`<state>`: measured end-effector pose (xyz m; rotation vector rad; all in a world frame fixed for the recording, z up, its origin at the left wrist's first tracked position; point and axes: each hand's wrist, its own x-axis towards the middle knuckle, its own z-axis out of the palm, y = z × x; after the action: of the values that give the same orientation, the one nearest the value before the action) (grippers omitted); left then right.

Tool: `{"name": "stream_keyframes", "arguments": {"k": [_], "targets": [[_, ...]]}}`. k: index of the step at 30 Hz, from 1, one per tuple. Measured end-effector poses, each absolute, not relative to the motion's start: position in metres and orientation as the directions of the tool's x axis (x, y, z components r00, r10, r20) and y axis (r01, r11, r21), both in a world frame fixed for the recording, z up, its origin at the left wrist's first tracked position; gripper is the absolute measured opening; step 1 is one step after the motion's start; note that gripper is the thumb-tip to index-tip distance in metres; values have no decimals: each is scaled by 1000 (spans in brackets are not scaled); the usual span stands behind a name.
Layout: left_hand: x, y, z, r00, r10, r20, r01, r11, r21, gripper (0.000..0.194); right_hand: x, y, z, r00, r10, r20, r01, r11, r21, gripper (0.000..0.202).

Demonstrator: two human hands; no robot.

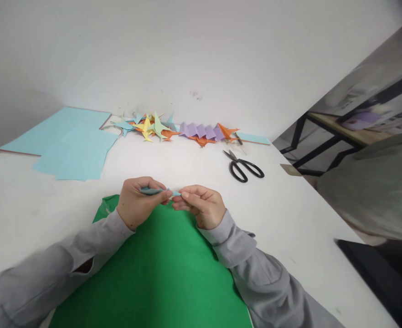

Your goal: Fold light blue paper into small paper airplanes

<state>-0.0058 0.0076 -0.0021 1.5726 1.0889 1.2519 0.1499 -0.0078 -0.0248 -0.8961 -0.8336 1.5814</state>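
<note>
Two hands, one folded light-blue paper piece (149, 191), held over the far end of the green cloth (177, 269). Left hand (137, 200) closed around it, thumb pressed against fingers; right hand (203, 205) pinches the narrow tip, thumb on fingers, other fingers loosely curled. Scissors (234, 159) lie beyond right hand.

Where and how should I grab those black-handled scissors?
Probably by the black handle loops, coming from the near right: the scissors lie flat, slightly open, with the loops on that side and the blades pointing away, toward the far left.
</note>
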Motion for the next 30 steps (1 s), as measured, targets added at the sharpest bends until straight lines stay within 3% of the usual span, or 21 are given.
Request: {"name": "stream_keyframes", "arguments": {"k": [9,17,30], "targets": [[-7,8,-1,84,971,224,88,-231,969,16,154,-9,-20,-118,978,-172,-419,-206,-884,32],[-6,8,2,105,965,240,125,-252,960,16,148,-10,-21,-58,990,-126,-348,-138,-927,32],[-7,9,1,124,963,241,159,-259,953,17,149,-10,-21,-57,987,-147,-317,-158,-935,32]]}}
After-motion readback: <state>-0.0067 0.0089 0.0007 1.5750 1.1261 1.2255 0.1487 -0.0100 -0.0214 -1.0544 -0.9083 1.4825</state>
